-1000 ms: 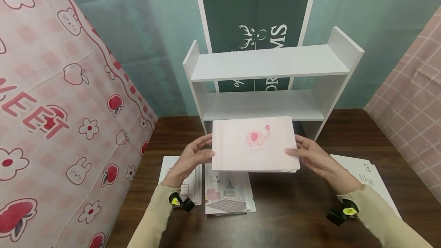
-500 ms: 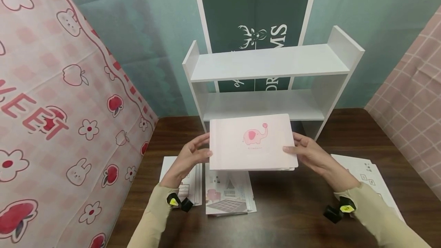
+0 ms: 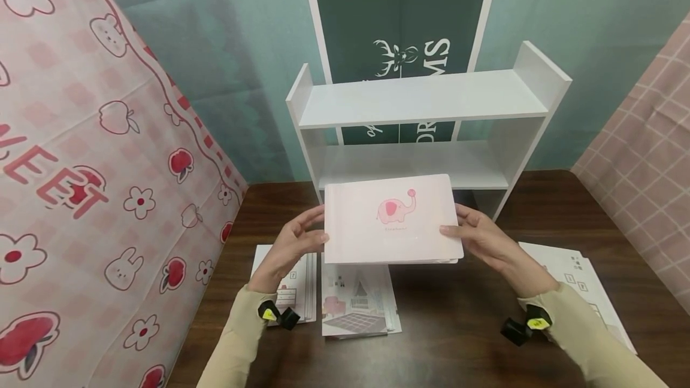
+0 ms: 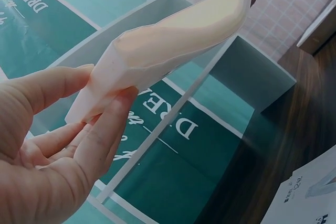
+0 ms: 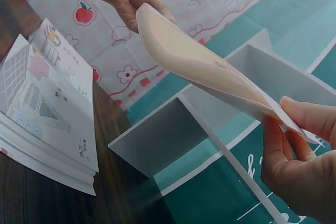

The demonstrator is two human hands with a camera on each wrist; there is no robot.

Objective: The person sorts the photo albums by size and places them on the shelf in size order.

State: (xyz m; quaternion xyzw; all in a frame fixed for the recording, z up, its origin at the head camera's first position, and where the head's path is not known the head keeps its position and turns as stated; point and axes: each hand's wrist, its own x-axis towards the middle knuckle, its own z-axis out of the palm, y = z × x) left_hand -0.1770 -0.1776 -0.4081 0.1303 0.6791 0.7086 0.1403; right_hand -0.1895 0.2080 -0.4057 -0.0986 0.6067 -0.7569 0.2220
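Pink book (image 3: 392,220) up in the air, in front of the white shelf (image 3: 426,100)

The pink book is right between the left hand (image 3: 288,250) and the right hand (image 3: 490,244), up off the tabletop (image 3: 431,346). Its long way goes side to side, from one hand to the other, and its right end is a tiny bit higher in the head view. Both hands touch the book, so neither one is nearer. The white shelf is on the far side of the book. I can't tell just how close the two are.

The fingers of the left hand pinch the short left end, thumb on one side and the others on the other side. They are only as far apart as the book is thick. That end looks fat and flat in the left wrist view. The fingers of the right hand pinch the right end, with the thumb on the pink cover. That end is thin, so the gap there is small.

On the tabletop, a left pile (image 3: 296,292) and a middle pile (image 3: 353,304) lie side by side, and a right pile (image 3: 571,268) lies by the right arm
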